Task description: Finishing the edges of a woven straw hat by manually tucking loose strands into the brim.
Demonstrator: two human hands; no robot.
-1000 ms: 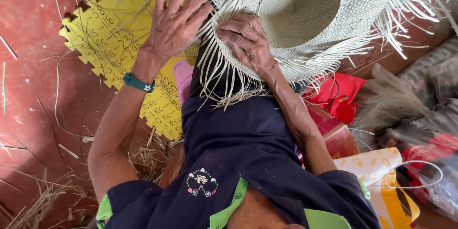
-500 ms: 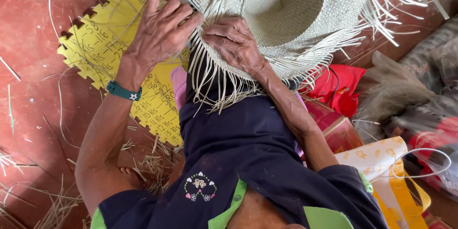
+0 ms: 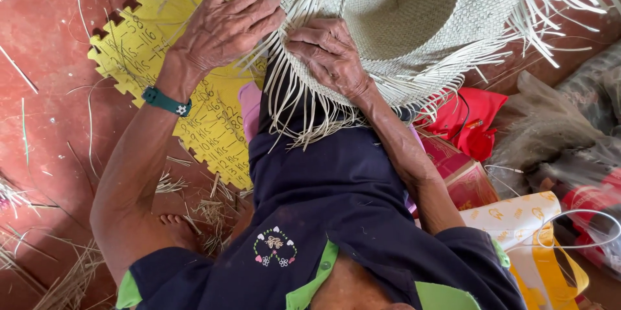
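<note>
A pale woven straw hat (image 3: 414, 19) lies on the lap, both hands on its brim; a yellow jigsaw-edged foam mat (image 3: 139, 58) lies on the floor (image 3: 45, 38) left, apparently bags (image 3: 517, 219) right.

Soft, even daylight; only faint shadows lie under the woven straw hat (image 3: 414, 25). Sharp focus, no glare, slight stretching beyond its brim.

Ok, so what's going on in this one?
A person seated on a red floor is weaving a pale straw hat, held upside down over their lap. The left hand presses on the brim's loose strands, and the right hand grips the brim's edge beside it. The crown and most of the brim are woven; unwoven strands stick out all around the edge. A yellow foam mat lies under the left arm, with straw scraps on the floor.
</note>
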